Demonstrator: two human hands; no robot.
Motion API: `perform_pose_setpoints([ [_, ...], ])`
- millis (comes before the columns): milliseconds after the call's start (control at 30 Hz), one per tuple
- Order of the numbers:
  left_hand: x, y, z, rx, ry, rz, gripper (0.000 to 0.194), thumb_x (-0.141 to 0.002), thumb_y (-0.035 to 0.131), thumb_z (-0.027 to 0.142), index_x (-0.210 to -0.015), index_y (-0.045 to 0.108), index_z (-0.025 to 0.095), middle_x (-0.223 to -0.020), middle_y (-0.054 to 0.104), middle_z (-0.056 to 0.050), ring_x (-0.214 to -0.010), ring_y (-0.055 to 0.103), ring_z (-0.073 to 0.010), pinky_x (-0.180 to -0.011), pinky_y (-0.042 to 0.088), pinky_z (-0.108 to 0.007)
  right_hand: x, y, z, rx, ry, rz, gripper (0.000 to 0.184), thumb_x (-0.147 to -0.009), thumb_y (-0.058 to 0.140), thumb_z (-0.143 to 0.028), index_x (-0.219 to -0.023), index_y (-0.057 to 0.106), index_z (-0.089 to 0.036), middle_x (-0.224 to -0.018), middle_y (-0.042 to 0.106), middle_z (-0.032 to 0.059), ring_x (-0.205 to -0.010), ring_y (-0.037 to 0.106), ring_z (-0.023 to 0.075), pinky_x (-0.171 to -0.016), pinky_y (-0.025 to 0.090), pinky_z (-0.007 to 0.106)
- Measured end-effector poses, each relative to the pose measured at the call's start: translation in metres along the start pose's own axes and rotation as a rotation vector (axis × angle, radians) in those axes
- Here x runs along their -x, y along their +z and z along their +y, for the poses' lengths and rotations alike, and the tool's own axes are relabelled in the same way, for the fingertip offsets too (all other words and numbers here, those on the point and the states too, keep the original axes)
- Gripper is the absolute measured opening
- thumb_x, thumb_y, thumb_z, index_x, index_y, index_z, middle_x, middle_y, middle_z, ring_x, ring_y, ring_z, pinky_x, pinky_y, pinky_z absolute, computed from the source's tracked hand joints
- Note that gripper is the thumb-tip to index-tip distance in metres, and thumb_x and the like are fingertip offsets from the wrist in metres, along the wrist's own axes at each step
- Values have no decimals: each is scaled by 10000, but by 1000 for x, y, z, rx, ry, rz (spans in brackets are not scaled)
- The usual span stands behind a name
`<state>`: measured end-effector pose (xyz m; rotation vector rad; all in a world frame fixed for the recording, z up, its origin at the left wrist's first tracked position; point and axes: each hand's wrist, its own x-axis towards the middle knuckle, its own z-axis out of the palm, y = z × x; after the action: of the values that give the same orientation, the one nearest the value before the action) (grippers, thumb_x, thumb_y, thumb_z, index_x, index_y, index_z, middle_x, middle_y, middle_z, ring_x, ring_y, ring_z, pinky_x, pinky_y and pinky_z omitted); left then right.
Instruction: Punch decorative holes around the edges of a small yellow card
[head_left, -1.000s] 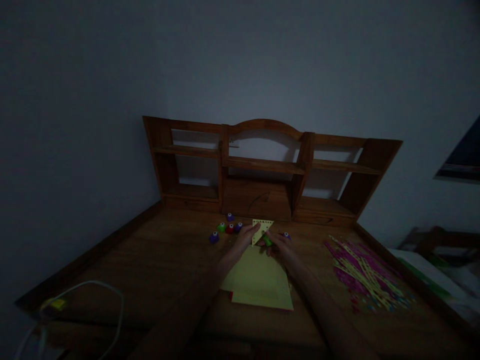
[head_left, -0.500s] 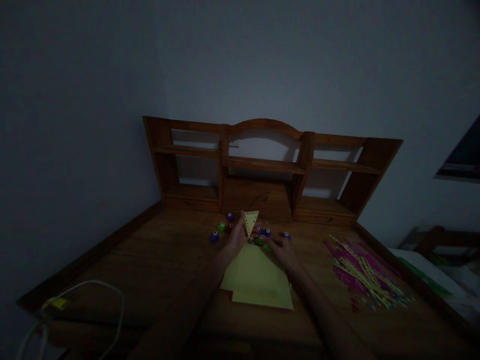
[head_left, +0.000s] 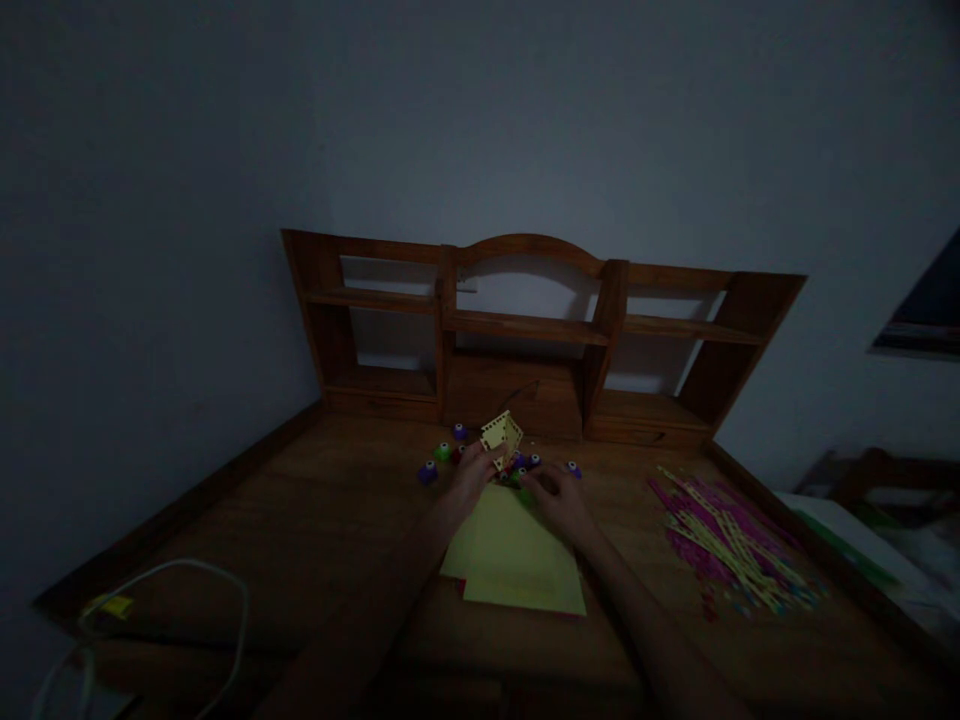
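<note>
My left hand (head_left: 470, 474) is closed on a pale yellow plastic piece with rows of holes along its edges (head_left: 501, 436). The piece stands up tilted above the fingers and shows an angled, box-like shape. Close by on the right, my right hand (head_left: 559, 497) has thumb and fingers pinched together; whatever is between them is too small and dark to name. Just beyond its fingertips lies a green piece with an eye-like dot (head_left: 523, 473). Under both hands spread pale yellow sheets (head_left: 517, 560), overlapping, with a bit of red at a lower corner.
Several purple and green eye-dotted pieces, such as a purple one (head_left: 428, 472), lie around the hands. Rightward is a pile of yellow and pink strips (head_left: 727, 540). A wooden shelf (head_left: 525, 325) closes the table's back. A white cable (head_left: 244, 600) curls at front left.
My left hand has turned the yellow piece, which looked like a flat triangle and now shows several sides. My right hand has shifted slightly, still pinched.
</note>
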<state>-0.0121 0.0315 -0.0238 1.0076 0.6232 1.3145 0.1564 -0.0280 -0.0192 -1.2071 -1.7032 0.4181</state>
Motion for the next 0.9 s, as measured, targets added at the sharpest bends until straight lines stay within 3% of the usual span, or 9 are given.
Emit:
perform_pose_setpoints([
  [133,-1,1,-1,-175,34,-6,428,-657,746,403,-961,669,112,-839,696,-86,-644,608,-181,-576,445,-266,-2,0,1,-112,59,99,331,-801,611,-509,-905,653,-197,-852,654,54,-758,587,207,-676,446,297],
  [367,4,16,-7,-357,49,-61,425,-665,724,473,-867,691,100,-770,683,-70,-628,571,-165,-562,409,-253,-4,-6,0,-187,33,128,324,-852,555,-489,-834,646,-179,-790,650,40,-717,580,194,-637,434,273],
  [567,7,15,-7,-431,100,-52,414,-709,664,531,-726,657,117,-632,608,-20,-541,494,-123,-487,325,-222,-6,-10,1,-237,45,77,307,-874,539,-458,-854,655,-174,-830,664,47,-753,589,202,-662,440,280],
  [700,8,16,0,-410,113,-15,404,-704,653,552,-683,643,149,-605,588,1,-535,497,-126,-494,341,-228,-5,-7,3,-315,72,39,301,-864,553,-456,-897,659,-177,-874,672,54,-792,595,212,-690,449,291],
  [900,14,20,2,-220,8,32,386,-682,694,517,-735,662,136,-714,656,-48,-620,575,-158,-574,414,-248,-8,-4,11,-494,203,-2,301,-807,620,-471,-865,663,-178,-830,673,40,-739,588,194,-631,439,267],
])
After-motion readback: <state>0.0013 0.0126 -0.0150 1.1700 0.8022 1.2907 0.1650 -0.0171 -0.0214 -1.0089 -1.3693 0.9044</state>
